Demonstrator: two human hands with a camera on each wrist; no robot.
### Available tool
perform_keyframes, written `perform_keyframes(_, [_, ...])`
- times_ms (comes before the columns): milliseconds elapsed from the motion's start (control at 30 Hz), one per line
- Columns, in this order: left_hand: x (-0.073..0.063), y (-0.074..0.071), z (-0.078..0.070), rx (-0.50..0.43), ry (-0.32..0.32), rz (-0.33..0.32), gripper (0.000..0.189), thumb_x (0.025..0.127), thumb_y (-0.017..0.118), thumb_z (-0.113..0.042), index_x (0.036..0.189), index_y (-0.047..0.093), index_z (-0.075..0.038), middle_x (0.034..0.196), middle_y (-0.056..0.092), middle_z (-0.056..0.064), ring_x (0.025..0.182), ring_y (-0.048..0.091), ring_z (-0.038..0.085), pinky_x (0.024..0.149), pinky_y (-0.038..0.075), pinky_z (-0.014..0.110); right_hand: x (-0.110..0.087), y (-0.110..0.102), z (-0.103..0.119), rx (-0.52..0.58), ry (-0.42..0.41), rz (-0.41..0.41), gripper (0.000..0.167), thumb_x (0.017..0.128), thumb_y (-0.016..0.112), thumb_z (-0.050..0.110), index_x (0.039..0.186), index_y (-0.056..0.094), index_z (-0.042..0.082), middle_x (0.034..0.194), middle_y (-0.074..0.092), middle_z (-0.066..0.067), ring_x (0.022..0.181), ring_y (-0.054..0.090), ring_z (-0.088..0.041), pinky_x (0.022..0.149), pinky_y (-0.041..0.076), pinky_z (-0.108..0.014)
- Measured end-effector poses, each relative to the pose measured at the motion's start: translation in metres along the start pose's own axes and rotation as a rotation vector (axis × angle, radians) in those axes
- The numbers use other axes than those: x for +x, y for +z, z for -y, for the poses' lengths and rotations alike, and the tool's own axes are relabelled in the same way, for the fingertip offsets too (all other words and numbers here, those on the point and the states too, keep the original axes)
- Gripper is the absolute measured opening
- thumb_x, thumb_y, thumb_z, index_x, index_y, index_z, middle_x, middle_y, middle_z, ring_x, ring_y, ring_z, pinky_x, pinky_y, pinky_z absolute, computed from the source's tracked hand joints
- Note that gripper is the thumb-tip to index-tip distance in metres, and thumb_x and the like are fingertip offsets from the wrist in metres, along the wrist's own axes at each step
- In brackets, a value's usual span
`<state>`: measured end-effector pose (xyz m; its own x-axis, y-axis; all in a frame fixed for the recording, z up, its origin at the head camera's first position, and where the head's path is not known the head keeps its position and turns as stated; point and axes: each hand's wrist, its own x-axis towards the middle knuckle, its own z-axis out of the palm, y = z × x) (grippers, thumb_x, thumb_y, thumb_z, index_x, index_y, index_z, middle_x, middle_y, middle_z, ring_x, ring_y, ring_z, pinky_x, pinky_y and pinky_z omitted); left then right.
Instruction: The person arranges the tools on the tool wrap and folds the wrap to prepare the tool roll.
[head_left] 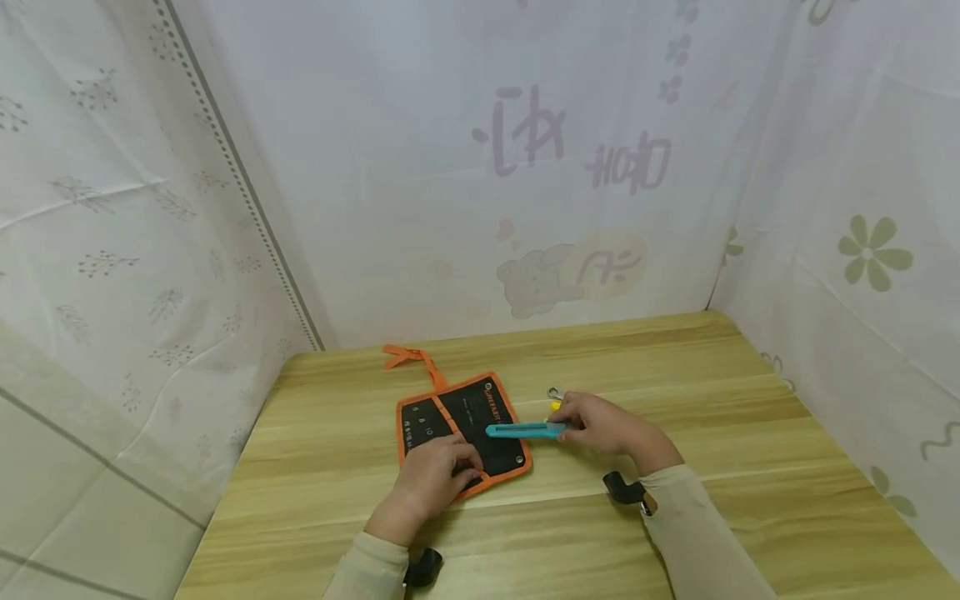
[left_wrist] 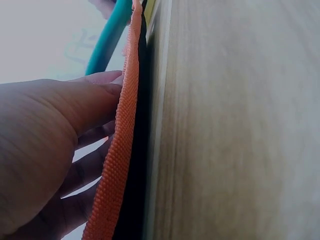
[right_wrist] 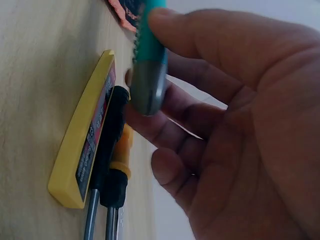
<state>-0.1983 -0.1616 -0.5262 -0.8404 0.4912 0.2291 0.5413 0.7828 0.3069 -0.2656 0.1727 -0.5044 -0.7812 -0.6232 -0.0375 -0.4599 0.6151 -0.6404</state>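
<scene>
A black tool pouch (head_left: 480, 433) with orange trim lies on the table, white numbers printed beside its pockets. My left hand (head_left: 438, 475) is over its near edge. In the left wrist view the thumb (left_wrist: 95, 102) presses the orange trim (left_wrist: 122, 135), with the fingers behind it. My right hand (head_left: 603, 423) pinches a teal utility knife (head_left: 525, 430) by its grey end, between thumb and fingers. The knife's other end reaches over the pouch. Beneath the right hand in its wrist view lie a black-handled screwdriver (right_wrist: 112, 130) and a yellow-and-black-handled screwdriver (right_wrist: 117, 172).
A flat yellow object (right_wrist: 82, 145) with a dark label is beside the screwdrivers. A metal wrench end (head_left: 555, 392) shows past the right hand. Orange ties (head_left: 408, 357) trail from the pouch towards the back edge of the wooden table (head_left: 322, 467). Printed curtains (head_left: 420, 208) enclose the table.
</scene>
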Motion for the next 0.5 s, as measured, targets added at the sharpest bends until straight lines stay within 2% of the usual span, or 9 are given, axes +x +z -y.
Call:
perform_keyframes(267, [0.0000, -0.0002, 0.0003, 0.003, -0.003, -0.004, 0.009, 0.089, 0.086, -0.032, 0.089, 0.077, -0.035, 0.087, 0.061, -0.022, 0.076, 0.058, -0.003, 0.068, 0.053, 0.027, -0.0009, 0.0019, 0.0028, 0.016, 0.011, 0.076, 0.022, 0.097, 0.078, 0.016, 0.119, 0.080, 0.016, 0.101, 0.059, 0.007, 0.085, 0.052, -0.014, 0.072, 0.048, -0.028])
perform_keyframes(500, [-0.0004, 0.0001, 0.0004, -0.011, -0.001, -0.013, 0.009, 0.089, 0.086, -0.031, 0.089, 0.078, -0.035, 0.087, 0.061, -0.022, 0.075, 0.058, -0.003, 0.068, 0.054, 0.026, 0.0001, 0.0044, 0.0041, 0.051, 0.007, 0.079, 0.028, 0.093, 0.081, 0.010, 0.121, 0.079, 0.012, 0.108, 0.066, 0.006, 0.084, 0.052, -0.015, 0.069, 0.047, -0.028])
